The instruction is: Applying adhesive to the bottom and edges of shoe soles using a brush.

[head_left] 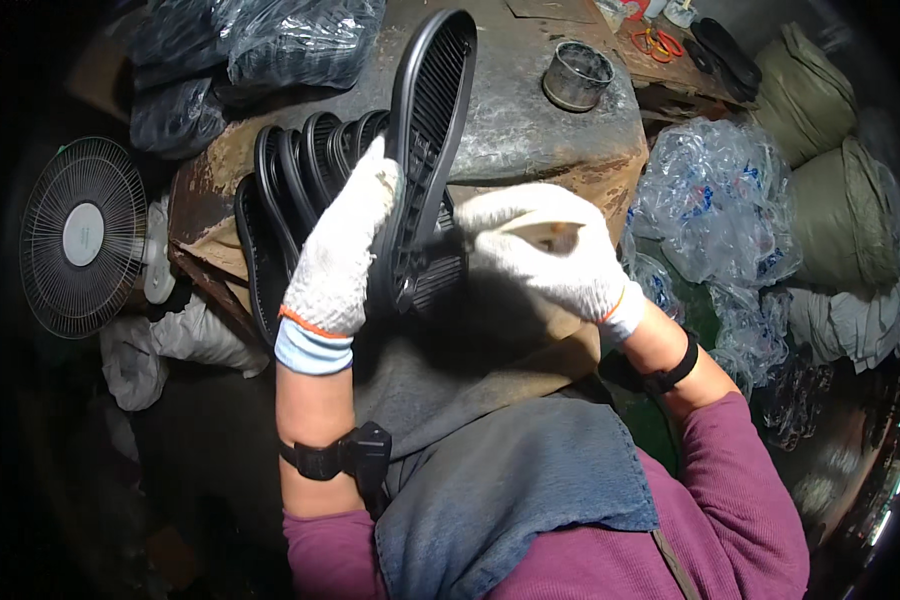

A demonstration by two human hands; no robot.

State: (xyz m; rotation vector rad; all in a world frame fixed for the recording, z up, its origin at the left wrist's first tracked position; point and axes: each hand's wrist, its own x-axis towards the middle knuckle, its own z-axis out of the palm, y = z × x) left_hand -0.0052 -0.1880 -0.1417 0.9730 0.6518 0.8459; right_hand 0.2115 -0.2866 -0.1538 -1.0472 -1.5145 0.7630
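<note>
My left hand [338,252], in a white knitted glove, is closed round the edge of a black shoe sole [432,95]. The sole stands nearly upright, its ribbed inner side turned to the right. In my right hand [548,255], also gloved, is a small brush [564,238] with a light brown handle. Its dark, blurred head meets the sole's lower part, though the exact contact is hard to see. Several more black soles [292,170] stand in a row on the table's near edge, left of and partly behind my left hand. Another ribbed surface shows below the held sole.
A dark round pot [577,77] stands on the worn table [515,130]. Plastic-wrapped black bundles [300,45] lie at the back left, beyond a fan [82,235]. Clear plastic bags [715,200] and stuffed sacks [840,215] crowd the right. Orange-handled scissors [656,44] lie at the far right.
</note>
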